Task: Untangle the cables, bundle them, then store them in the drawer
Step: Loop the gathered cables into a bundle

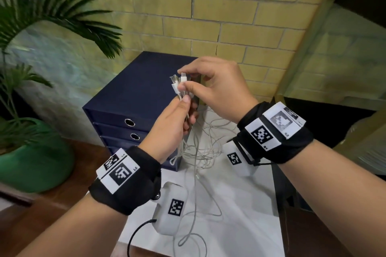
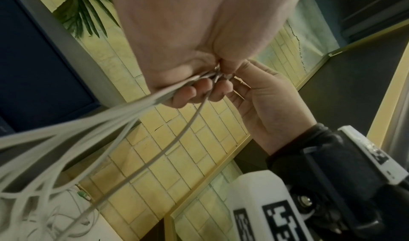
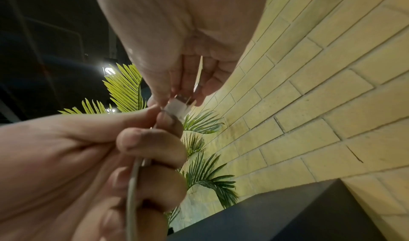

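Several thin white cables (image 1: 198,152) hang in a loose tangle from my hands down onto the white table top (image 1: 240,204). My left hand (image 1: 175,119) grips the gathered cables just below their white plug ends (image 1: 177,84). The same strands (image 2: 124,115) fan out downward in the left wrist view. My right hand (image 1: 208,83) pinches one white plug (image 3: 177,107) at the top of the bunch between thumb and forefinger. Both hands are held up in front of the dark blue drawer unit (image 1: 133,98), whose drawers are closed.
A green pot with a palm plant (image 1: 31,152) stands at the left on the brown wooden surface (image 1: 41,210). A yellow brick wall (image 1: 208,16) rises behind the drawer unit. A dark gap lies to the right of the white table top.
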A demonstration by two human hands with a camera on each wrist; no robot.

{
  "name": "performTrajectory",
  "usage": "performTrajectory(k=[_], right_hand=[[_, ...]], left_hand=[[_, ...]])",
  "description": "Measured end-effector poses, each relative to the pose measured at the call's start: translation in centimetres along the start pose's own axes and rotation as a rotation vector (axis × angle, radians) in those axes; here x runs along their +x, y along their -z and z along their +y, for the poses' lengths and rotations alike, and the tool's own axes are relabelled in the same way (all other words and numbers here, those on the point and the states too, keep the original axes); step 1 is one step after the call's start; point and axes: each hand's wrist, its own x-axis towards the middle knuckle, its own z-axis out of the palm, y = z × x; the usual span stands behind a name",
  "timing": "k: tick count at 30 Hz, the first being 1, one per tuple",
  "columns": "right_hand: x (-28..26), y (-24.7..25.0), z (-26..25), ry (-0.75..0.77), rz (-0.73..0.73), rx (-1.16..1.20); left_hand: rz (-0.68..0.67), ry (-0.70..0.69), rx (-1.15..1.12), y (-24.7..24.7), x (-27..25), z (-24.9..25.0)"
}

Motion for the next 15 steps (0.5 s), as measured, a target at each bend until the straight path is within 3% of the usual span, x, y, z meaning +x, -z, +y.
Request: performTrajectory(k=[6, 11, 15], right_hand=[[-0.1, 0.4, 0.2, -0.074, -0.026, 0.02], [-0.1, 0.1, 0.5, -0.176, 0.009, 0.183], [-0.1, 0.0, 0.4, -0.101, 0.046, 0.132]], left_hand=[[-0.021, -0.009, -0.036, -0.4, 0.4, 0.5], [-0.021, -0.036, -0.02, -0.5, 0.8, 0.6], [-0.02, -0.075, 0.03, -0.5, 1.2, 0.5]])
